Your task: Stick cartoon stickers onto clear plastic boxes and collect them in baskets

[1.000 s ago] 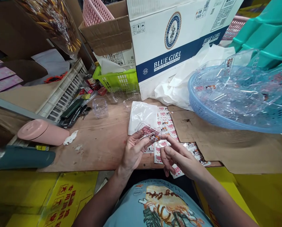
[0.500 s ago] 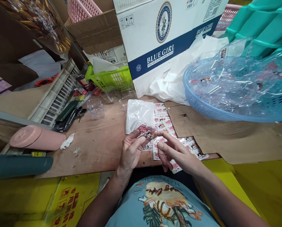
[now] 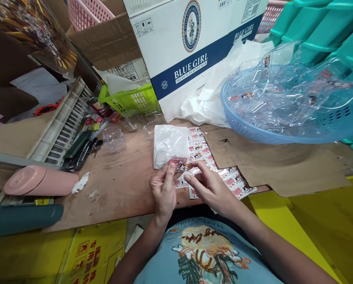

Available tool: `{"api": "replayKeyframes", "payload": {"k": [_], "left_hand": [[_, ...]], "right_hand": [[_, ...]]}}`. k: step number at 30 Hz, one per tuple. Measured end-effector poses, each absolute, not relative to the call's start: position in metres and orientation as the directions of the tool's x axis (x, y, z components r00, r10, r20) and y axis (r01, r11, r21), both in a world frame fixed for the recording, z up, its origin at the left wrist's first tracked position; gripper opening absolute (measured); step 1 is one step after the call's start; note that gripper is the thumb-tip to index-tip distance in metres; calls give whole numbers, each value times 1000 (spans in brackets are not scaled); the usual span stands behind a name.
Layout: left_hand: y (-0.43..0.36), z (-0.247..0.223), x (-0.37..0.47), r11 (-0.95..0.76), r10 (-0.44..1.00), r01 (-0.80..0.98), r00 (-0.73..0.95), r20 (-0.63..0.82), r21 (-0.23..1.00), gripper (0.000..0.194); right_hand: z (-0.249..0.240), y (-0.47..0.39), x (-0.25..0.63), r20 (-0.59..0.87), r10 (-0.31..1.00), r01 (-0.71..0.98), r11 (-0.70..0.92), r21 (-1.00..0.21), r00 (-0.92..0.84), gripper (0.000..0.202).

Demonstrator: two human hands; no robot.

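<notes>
A small clear plastic box (image 3: 161,159) with a red-and-cat printed sticker on it is pinched in my left hand (image 3: 164,189), the thumb lying over the sticker. My right hand (image 3: 209,186) is at the box's right end, index fingertip at its edge, thumb and finger apart. Whether that fingertip touches the box I cannot tell. Below and behind the hands lie sheets of cat stickers (image 3: 204,152) on the wooden table. A white glossy sheet (image 3: 170,138) lies just beyond the box.
A blue basket (image 3: 253,134) of clear plastic boxes stands at the right on cardboard (image 3: 297,169). Behind are a Blue Girl carton (image 3: 170,47) and a green basket (image 3: 129,98). A pink bottle (image 3: 40,180), keys (image 3: 96,146) and an empty clear container (image 3: 114,139) are at left.
The view has shifted slightly. My left thumb has moved up onto the sticker, and the box has tilted. My right hand stays beside its right end, fingers still apart.
</notes>
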State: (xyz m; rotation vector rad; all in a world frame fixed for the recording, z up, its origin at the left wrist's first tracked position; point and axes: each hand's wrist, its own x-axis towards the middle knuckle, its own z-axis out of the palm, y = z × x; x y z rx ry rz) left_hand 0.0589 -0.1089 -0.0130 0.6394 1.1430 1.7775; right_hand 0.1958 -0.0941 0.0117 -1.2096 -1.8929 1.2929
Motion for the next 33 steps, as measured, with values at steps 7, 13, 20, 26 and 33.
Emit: {"api": "replayKeyframes", "payload": {"k": [7,13,20,26,33], "left_hand": [[-109,-11,58,-205,856,-396,-516,-32,895,17],[-116,1,75,-149,914,-567,-391,-105,810,14],[-113,23,99,-86,986,-455,-168,9,886,17],[-50,-5,15,-237,908,445,-216,360,864,58],[10,-50,-57,109,930,844,-273,246,525,99]], "right_hand": [[-9,-89,200,210,955,603,296,-740,-212,67],[-9,-81,184,394,903,172,421,-891,-171,72],[11,-77,207,615,788,233,600,-766,-7,35],[72,-24,384,862,450,942,117,-315,233,57],[32,28,443,789,614,1000,-22,2,12,72]]}}
